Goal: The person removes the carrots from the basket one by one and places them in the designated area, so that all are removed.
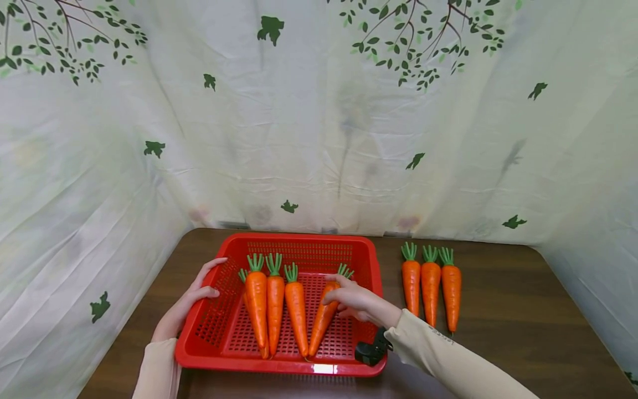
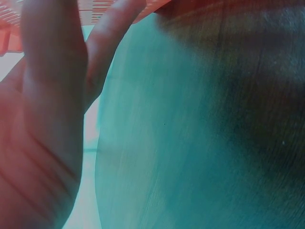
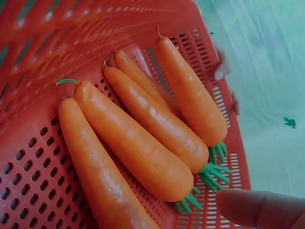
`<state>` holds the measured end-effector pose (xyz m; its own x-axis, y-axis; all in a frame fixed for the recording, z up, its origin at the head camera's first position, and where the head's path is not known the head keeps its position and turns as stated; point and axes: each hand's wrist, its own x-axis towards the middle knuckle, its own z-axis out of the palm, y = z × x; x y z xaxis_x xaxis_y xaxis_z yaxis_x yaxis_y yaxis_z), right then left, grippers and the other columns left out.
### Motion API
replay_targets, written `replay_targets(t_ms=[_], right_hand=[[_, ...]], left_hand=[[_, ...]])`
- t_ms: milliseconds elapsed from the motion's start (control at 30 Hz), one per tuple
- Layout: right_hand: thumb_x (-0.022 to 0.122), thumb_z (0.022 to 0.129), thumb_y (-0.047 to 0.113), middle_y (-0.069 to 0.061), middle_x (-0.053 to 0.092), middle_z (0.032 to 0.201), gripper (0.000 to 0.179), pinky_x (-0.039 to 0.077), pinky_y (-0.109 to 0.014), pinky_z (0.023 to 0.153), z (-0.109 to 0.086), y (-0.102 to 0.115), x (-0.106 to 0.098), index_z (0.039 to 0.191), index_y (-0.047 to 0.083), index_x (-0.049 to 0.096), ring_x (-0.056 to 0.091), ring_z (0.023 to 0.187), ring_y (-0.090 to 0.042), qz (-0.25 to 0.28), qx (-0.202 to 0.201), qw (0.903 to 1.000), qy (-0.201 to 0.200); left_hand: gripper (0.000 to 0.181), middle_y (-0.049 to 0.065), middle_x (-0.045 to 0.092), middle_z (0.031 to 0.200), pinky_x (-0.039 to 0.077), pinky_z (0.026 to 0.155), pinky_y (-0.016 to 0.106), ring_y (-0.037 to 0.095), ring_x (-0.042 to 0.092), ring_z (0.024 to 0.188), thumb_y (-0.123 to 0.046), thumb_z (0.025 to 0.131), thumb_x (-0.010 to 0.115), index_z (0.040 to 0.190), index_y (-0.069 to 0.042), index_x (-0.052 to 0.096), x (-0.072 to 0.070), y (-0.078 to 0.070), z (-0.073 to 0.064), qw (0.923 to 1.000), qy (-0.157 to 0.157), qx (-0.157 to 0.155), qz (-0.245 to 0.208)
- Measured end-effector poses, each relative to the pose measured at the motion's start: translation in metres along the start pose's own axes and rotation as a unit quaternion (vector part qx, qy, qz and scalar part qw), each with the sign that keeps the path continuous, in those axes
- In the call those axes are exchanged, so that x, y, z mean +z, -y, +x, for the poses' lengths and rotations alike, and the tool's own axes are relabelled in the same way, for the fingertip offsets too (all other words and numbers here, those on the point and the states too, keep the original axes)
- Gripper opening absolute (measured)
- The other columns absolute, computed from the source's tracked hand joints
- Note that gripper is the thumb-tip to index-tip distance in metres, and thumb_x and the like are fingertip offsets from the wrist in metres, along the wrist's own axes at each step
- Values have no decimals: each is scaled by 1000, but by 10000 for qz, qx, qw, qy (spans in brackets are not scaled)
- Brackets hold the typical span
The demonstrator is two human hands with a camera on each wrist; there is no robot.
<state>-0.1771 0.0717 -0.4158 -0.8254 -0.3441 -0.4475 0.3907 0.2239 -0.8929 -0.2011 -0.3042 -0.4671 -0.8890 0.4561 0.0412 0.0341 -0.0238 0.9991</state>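
A red plastic basket with slotted sides and floor stands on the table. In it lie several orange carrots with green tops, roughly side by side. My left hand grips the basket's left rim, thumb and a finger over the edge. Over the rightmost carrot in the basket, my right hand hovers with fingers spread; part of that carrot is hidden beneath it. In the right wrist view one digit stands apart from the carrots. The left wrist view shows mainly the left palm.
Three more carrots lie in a row on the brown wooden table, right of the basket. A pale curtain with leaf prints hangs behind and at both sides. A black device sits at the right wrist.
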Motion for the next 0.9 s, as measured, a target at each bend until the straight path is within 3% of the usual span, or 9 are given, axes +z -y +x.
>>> replay_targets(t_ms=[333, 500, 667, 800, 900], right_hand=[[58, 84, 1, -25, 42, 130, 70, 40, -60, 93, 11, -7, -1, 148, 3, 28, 52, 106, -43, 299, 271, 9990, 201], [60, 84, 2, -19, 51, 115, 71, 45, -53, 90, 13, -7, 0, 147, 3, 30, 54, 84, -30, 133, 280, 9992, 254], [62, 82, 2, -14, 53, 104, 68, 50, -39, 76, 14, -6, 0, 144, 3, 35, 44, 63, -19, -8, 143, 9997, 173], [63, 80, 0, -15, 54, 105, 67, 47, -27, 62, 14, -7, 0, 142, 3, 37, 43, 57, -16, -16, -65, 9999, 153], [63, 80, -3, -16, 53, 108, 66, 48, -25, 60, 13, -6, 0, 141, 2, 38, 48, 59, -16, 24, -276, 9995, 159]], left_hand=[[66, 16, 28, 136, 51, 82, 47, 27, 53, 110, -1, 89, 40, 148, -25, 20, 1, -1, -1, 9999, 8, -143, -43], [65, 13, 33, 133, 51, 82, 43, 24, 54, 109, 2, 89, 38, 147, -22, 22, 0, 1, 1, 9999, 37, 144, 8], [66, 9, 36, 132, 52, 81, 41, 21, 55, 107, 3, 88, 39, 146, -24, 25, -1, 2, 1, 9997, 22, 235, 8], [66, 11, 32, 134, 52, 81, 43, 23, 55, 108, 1, 88, 39, 147, -24, 23, 0, 0, -1, 10000, 11, 79, 11], [66, 15, 28, 137, 51, 83, 45, 25, 53, 110, 0, 89, 39, 148, -23, 20, 1, -2, -2, 10000, 11, -20, 36]])
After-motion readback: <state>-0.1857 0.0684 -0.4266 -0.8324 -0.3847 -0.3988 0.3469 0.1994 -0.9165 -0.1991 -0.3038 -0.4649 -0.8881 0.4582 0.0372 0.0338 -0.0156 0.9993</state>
